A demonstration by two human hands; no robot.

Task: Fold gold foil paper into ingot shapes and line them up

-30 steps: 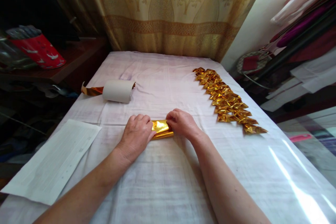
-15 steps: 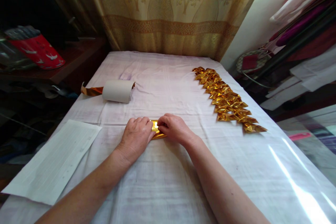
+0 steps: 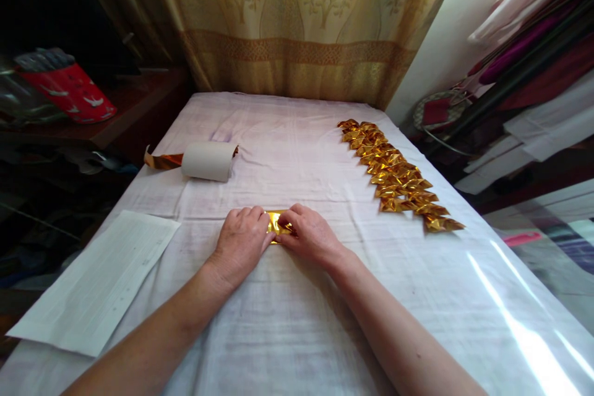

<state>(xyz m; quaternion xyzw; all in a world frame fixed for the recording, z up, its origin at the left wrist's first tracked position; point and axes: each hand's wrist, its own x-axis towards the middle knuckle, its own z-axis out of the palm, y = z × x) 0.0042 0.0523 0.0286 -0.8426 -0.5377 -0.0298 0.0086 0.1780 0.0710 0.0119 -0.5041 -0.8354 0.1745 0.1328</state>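
Observation:
A small piece of gold foil paper (image 3: 277, 222) lies on the white cloth (image 3: 288, 322) in the middle of the table. My left hand (image 3: 241, 240) has its fingers curled down onto the foil's left end. Close beside it, my right hand (image 3: 310, 235) pinches and presses the right end. Most of the foil is hidden under the two hands. A long row of several folded gold foil pieces (image 3: 399, 176) lies along the right side of the cloth.
A white roll with a gold foil tail (image 3: 204, 160) lies at the left. A white lined sheet (image 3: 95, 281) hangs at the near left edge. A gold curtain (image 3: 297, 25) closes the far end. A red pouch (image 3: 69, 90) rests on a dark shelf; clutter stands at right.
My right hand has slid leftward over the gold foil until it nearly meets my left hand. The visible strip of foil has shrunk to a small patch between the hands.

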